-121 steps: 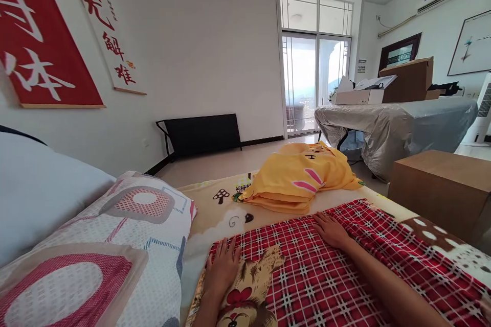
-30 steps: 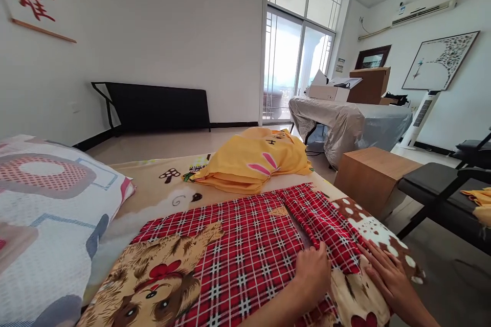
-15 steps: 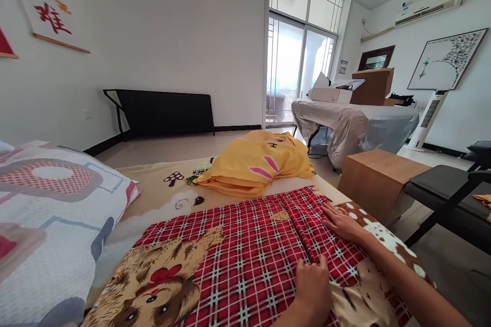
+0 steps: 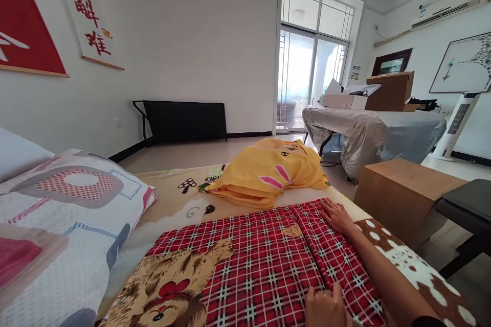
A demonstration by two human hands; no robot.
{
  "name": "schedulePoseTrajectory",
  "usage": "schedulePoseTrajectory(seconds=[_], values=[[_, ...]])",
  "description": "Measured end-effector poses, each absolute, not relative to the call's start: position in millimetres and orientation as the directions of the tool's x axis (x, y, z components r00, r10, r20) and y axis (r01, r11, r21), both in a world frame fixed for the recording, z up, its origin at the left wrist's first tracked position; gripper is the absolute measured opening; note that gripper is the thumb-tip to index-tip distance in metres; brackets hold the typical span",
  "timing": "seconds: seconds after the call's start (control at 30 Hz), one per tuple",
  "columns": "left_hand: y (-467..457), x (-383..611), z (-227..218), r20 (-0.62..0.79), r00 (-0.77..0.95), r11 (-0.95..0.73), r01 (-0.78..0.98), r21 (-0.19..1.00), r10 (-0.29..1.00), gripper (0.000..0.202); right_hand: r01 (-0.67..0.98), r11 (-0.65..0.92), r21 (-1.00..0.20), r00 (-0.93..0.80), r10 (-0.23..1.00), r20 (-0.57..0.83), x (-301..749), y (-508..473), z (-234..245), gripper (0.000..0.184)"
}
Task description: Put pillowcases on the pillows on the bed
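Observation:
A red plaid cloth (image 4: 261, 260) with a brown bear print is spread in front of me, with a folded strip along its right side. My right hand (image 4: 338, 217) lies on that strip near the far edge, fingers stretched out and palm down. Close to me, my left hand (image 4: 325, 307) is closed in a fist at the strip's inner edge, its fingers curled onto the cloth; the lower part of the hand is cut off by the frame. Beyond the cloth sits a yellow cloth item (image 4: 264, 171) with pink ear shapes, touched by neither hand.
A patterned pillow (image 4: 76, 214) lies at the left on the bed sheet (image 4: 172, 199). At the right stand a wooden box (image 4: 406, 184) and a black chair (image 4: 466, 204). A plastic-covered table (image 4: 368, 127) with boxes is farther back, and a black folded panel (image 4: 184, 120) leans by the wall.
The view has swung left. My right hand has slid toward the far edge of the folded strip. The left hand keeps to the fold, and the pale print beside it has left view.

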State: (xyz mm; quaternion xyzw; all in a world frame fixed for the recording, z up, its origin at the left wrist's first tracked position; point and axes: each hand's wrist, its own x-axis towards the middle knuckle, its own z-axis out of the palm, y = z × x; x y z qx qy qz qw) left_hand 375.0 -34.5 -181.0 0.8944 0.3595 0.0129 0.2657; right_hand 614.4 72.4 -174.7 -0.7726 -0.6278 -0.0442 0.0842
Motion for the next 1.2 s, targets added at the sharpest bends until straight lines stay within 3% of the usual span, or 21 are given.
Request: schedulePoseTrajectory(seconds=[0.1,0.2,0.3,0.43,0.67,0.9,1.07,1.2], values=[[-25.1,361.1,-164.4,-0.025,0.729,-0.595,0.577,0.560,0.684,0.038,0.989,-0.140,-0.051,0.148,0.960,0.237,601.3,69.7,-164.1,0.055],[-17.1,356.4,-159.1,-0.034,0.695,-0.530,0.578,0.621,0.718,0.037,0.999,-0.012,-0.039,0.020,0.976,0.215,584.6,70.2,-160.4,0.051],[-14.5,362.0,-157.0,-0.065,0.684,-0.527,0.616,0.586,0.726,0.042,0.994,0.076,-0.072,-0.068,0.992,0.110,573.6,70.9,-169.8,0.057],[-9.1,377.4,-148.1,-0.106,0.661,-0.497,0.651,0.573,0.743,0.047,0.993,0.049,-0.107,-0.041,0.996,0.075,572.1,71.3,-184.7,0.061],[44.8,411.7,-150.1,-0.036,0.536,-0.361,0.615,0.701,0.844,0.043,0.985,0.050,-0.168,-0.027,0.990,0.138,577.0,73.0,-183.6,0.051],[99.1,439.9,-158.9,-0.053,0.429,-0.210,0.543,0.813,0.902,0.022,0.991,0.046,-0.126,-0.034,0.995,0.096,573.7,69.9,-182.2,0.053],[108.8,431.5,-160.4,-0.056,0.429,-0.234,0.591,0.772,0.902,0.022,0.992,0.055,-0.114,-0.049,0.997,0.061,572.9,69.5,-183.0,0.059],[107.0,414.4,-154.3,-0.068,0.473,-0.334,0.709,0.621,0.878,0.012,0.984,0.054,-0.171,-0.039,0.995,0.089,577.1,71.2,-182.1,0.059]])
